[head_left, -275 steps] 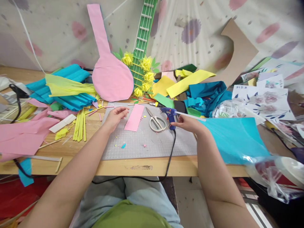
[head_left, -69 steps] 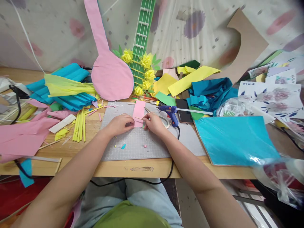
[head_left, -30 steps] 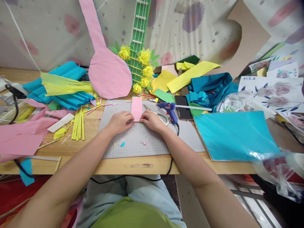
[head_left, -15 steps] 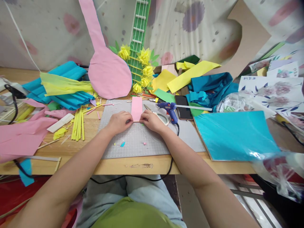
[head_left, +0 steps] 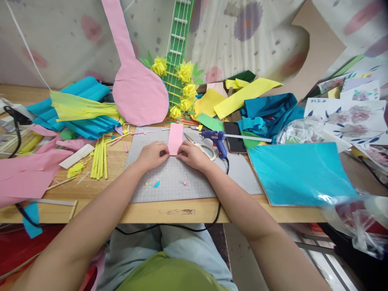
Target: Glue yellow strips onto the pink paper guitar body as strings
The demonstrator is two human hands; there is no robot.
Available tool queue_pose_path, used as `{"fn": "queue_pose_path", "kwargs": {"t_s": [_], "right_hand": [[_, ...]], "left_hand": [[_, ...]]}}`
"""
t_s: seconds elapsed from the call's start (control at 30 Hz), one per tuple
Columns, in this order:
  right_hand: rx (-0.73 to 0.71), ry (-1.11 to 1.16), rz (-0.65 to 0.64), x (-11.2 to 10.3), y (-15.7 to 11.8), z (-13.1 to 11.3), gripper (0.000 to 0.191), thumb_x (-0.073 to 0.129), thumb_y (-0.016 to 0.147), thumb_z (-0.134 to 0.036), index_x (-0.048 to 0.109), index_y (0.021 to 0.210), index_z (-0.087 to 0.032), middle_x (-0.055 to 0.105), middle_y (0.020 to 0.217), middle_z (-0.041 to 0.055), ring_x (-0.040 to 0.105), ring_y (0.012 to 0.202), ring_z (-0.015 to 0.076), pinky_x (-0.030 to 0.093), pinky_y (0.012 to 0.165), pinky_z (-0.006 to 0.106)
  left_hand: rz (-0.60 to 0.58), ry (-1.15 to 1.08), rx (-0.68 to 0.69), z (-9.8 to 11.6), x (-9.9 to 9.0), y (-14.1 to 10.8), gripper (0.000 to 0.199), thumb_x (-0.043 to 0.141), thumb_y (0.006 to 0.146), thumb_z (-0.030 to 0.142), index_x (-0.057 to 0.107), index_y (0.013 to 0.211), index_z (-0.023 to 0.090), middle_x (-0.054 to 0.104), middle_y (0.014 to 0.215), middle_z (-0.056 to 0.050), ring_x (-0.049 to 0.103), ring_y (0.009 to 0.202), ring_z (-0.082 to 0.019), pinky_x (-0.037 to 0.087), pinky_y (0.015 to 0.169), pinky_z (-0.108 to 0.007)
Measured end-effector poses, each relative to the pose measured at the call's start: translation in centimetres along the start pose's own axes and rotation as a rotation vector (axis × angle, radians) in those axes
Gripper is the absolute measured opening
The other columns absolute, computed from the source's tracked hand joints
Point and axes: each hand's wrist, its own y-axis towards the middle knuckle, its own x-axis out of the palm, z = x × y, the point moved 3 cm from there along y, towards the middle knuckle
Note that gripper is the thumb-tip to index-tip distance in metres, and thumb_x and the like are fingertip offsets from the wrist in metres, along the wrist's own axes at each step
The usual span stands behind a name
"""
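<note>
Head view: the worker's green top is nearest, below the front edge of the bench, and a black cord hangs over that edge. A grey cutting mat lies flat on the bench; a blue scrap and a pink scrap rest on its near part. Farther in, the left hand and the right hand face each other over the mat, close together. Fingers of both are closed in a pinch, holding the near corners of a pink paper strip, left and right respectively; fingertip detail is too small to confirm. The strip extends away from the worker, between the hands. Scissors lie just beyond the right hand, partly covered by it. Next to them is a blue glue gun, nozzle to the left, its white stick passing over a phone. To the right lies a glossy blue sheet; to the left, yellow sticks in a bunch. At the rear stand a pink guitar-shaped cutout and a green stringed neck with yellow flowers, before a patterned curtain.
</note>
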Motion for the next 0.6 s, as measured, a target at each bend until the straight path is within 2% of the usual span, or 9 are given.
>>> {"fn": "queue_pose_path", "kwargs": {"t_s": [0.3,0.6], "right_hand": [[-0.024,-0.051,0.002,0.1,0.1,-0.2,0.008,0.057,0.077,-0.023,0.059,0.079,-0.016,0.052,0.087,0.0034,0.049,0.076,0.0115,0.039,0.071,0.023],[0.005,-0.127,-0.015,0.3,0.3,-0.5,0.007,0.053,0.078,-0.017,0.06,0.077,-0.015,0.055,0.087,0.0049,0.051,0.081,0.013,0.039,0.073,0.024]], "left_hand": [[-0.013,-0.094,-0.047,-0.6,0.4,0.2,0.011,0.05,0.072,0.024,0.061,0.074,0.02,0.063,0.08,-0.001,0.054,0.078,-0.017,0.041,0.068,-0.028],[-0.004,-0.147,-0.056,-1.1,0.6,0.3,0.011,0.051,0.072,0.023,0.061,0.074,0.018,0.062,0.078,-0.002,0.054,0.074,-0.015,0.041,0.067,-0.027]]}}
